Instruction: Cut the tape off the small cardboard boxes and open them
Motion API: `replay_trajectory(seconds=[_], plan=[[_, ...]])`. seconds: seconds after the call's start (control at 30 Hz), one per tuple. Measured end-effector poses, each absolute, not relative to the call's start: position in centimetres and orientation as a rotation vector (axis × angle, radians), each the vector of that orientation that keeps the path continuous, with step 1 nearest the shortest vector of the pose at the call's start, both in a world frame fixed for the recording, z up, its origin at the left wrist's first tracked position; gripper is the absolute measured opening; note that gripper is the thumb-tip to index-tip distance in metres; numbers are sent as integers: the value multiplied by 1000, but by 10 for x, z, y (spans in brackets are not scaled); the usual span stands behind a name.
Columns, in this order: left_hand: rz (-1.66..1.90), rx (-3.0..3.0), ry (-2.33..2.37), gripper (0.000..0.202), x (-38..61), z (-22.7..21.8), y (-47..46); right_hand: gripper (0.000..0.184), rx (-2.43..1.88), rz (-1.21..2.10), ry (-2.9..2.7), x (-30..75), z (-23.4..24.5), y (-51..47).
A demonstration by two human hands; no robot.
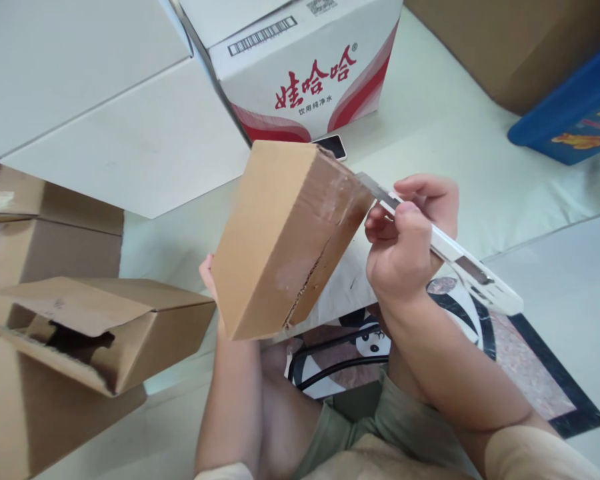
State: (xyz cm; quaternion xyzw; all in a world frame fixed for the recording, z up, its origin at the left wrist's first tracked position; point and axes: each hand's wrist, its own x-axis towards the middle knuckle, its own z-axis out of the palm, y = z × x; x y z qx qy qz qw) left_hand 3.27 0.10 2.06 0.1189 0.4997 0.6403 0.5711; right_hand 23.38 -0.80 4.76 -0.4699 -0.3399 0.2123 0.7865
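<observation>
A taped brown cardboard box (300, 233) is held up and tilted in front of me. My left hand (208, 276) grips it from its far left side; only some fingertips show, the rest being hidden behind the box. In my right hand (410, 233) is a white utility knife (460, 257), its fingers closed around the front of the handle. The metal blade is out and meets the box's upper right edge, where clear tape runs. Along the near face of the box, the seam between the flaps shows a ragged, dark line.
An opened cardboard box (175, 333) lies at left on other brown cartons (75, 247). Ahead stand a white-and-red water carton (310, 80), a phone (334, 147) and large white boxes (120, 133). A blue container (570, 107) is at far right. Below is a panda-patterned stool (340, 340).
</observation>
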Motion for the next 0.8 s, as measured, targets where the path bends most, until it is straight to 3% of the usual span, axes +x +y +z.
replay_trajectory(seconds=[0.2, 0.4, 0.8], plan=[[1437, 244, 1129, 39, 25, 10, 4, 26, -1107, 299, -846, 237, 41, -10], [1447, 237, 1163, 37, 25, 5, 3, 16, -1178, 79, -999, 237, 47, -10], [1520, 252, 1129, 35, 28, 3, 2, 11, -1155, -20, -1039, 236, 38, -4]])
